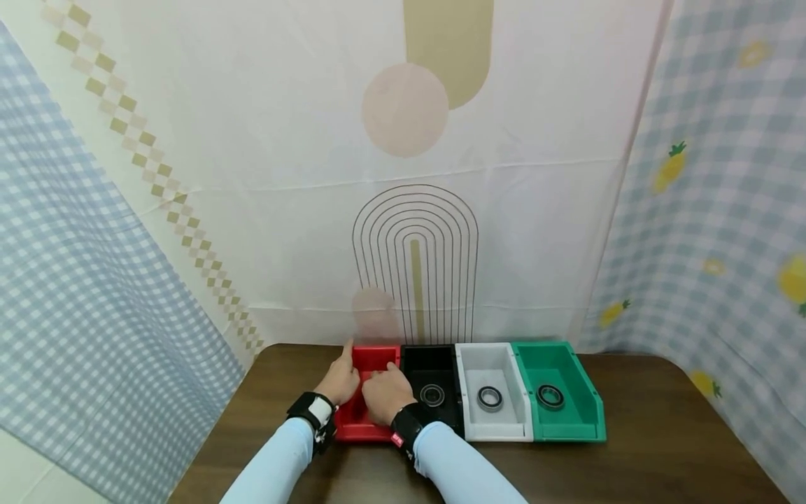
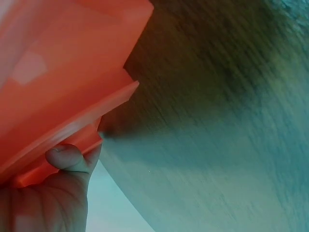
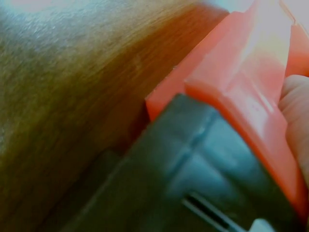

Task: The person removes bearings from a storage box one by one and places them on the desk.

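Observation:
A red bin (image 1: 376,358) stands at the left end of a row of bins on a dark wooden table (image 1: 661,434). My left hand (image 1: 341,381) holds its left wall, index finger stretched along the edge. In the left wrist view the thumb (image 2: 67,157) presses on the red bin's rim (image 2: 63,72). My right hand (image 1: 385,397) curls over the bin's right wall, beside the black bin (image 1: 431,364). The right wrist view shows the red wall (image 3: 241,82) against the black bin (image 3: 193,183), with a finger (image 3: 295,106) behind it. The red bin's inside is mostly hidden by my hands.
The black bin holds a ring bearing (image 1: 432,395). To its right a white bin (image 1: 494,374) holds a bearing (image 1: 490,398), and a green bin (image 1: 569,392) holds another bearing (image 1: 550,397). Patterned curtains hang behind and at both sides.

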Demonstrator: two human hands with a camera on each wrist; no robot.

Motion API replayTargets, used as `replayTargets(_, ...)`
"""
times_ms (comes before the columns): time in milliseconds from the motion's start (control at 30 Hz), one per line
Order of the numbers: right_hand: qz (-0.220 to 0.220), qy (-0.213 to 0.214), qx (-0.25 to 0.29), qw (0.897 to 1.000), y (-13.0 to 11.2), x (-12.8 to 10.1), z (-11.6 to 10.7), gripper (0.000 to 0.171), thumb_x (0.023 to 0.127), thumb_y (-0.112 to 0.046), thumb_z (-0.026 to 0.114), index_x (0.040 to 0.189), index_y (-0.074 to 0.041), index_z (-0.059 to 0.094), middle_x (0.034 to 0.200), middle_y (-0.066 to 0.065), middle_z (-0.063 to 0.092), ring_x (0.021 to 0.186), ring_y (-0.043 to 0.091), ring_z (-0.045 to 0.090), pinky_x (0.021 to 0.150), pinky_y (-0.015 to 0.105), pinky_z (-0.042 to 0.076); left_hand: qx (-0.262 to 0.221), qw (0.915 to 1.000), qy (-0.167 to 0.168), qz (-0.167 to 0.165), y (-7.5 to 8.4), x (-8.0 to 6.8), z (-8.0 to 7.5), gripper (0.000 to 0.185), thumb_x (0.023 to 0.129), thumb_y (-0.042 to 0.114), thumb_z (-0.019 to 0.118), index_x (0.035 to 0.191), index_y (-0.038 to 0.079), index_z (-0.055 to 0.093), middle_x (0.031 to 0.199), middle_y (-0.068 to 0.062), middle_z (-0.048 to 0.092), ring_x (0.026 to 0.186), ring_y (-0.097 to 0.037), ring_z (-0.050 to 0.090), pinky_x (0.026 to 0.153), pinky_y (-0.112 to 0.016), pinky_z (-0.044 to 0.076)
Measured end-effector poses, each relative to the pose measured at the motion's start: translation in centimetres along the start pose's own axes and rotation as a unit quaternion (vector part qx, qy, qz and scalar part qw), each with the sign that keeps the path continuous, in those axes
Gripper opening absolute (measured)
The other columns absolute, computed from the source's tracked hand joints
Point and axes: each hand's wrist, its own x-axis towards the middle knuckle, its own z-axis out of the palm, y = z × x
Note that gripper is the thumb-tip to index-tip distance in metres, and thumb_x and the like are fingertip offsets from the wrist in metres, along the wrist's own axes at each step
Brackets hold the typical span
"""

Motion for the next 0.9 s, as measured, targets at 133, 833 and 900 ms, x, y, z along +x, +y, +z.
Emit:
replayTargets(133,-0.002,-0.007,-0.007,1.0,-0.2,0.1,-0.2,0.033,0.089,-0.037,0.08,0.118,-0.021,0.08,0.125,-0.004,0.078,0.118,0.013,0.07,0.122,0.042,0.042,0.009,0.9993,0.003,-0.035,1.0,-0.2,-0.4,0.074,0.095,-0.006,0.046,0.163,-0.013,0.019,0.136,-0.04,0.064,0.117,-0.04,0.069,0.102,-0.056,0.055)
replayTargets(833,-0.018,-0.013,0.011,1.0,0.2,-0.1,-0.2,0.047,0.087,-0.043,0.08,0.128,-0.019,0.076,0.123,0.002,0.077,0.114,0.019,0.069,0.115,0.041,0.045,-0.008,0.9998,0.019,-0.005,-2.5,1.2,1.3,0.077,0.093,-0.002,0.048,0.164,-0.008,0.02,0.133,-0.041,0.064,0.111,-0.038,0.071,0.098,-0.053,0.058)
replayTargets(900,-0.019,-0.012,0.008,1.0,0.3,-0.1,-0.2,0.051,0.087,-0.043,0.08,0.131,-0.019,0.074,0.122,0.003,0.076,0.112,0.019,0.069,0.112,0.04,0.045,-0.021,0.9995,0.015,-0.017,-2.4,1.2,1.3,0.077,0.093,-0.003,0.049,0.164,-0.007,0.021,0.136,-0.041,0.063,0.114,-0.042,0.07,0.1,-0.058,0.056)
